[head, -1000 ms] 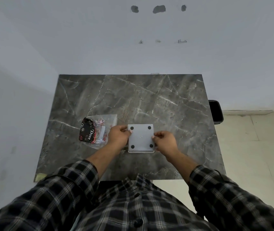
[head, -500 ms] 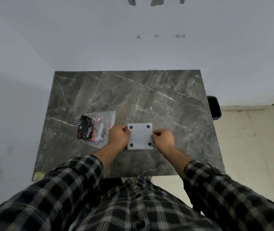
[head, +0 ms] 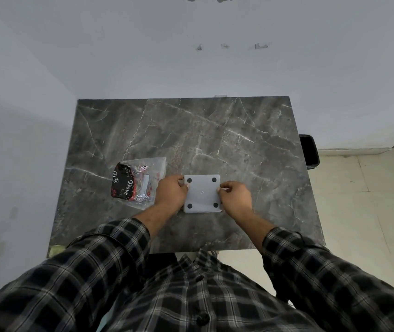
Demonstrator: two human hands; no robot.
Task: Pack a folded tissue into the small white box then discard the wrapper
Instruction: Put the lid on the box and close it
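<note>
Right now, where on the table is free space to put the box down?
The far half of the table is bare, also the right side toward the black bin. It is crowded near-left: the tissue packet lies beside the left hand, which touches the white box.

"Dove" in white script on the black-and-red packet (head: 123, 186) inside clear wrapper (head: 154, 168).

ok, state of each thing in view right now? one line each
small white box: flat on the table, face with four black dots up, gripped at both sides
left hand: holding the box's left edge
right hand: fingertips pinching the box's right edge
wrapper: lying on the table left of the box, untouched, tissue pack showing inside
black bin: on the floor beyond the table's right edge, contents not visible
</note>
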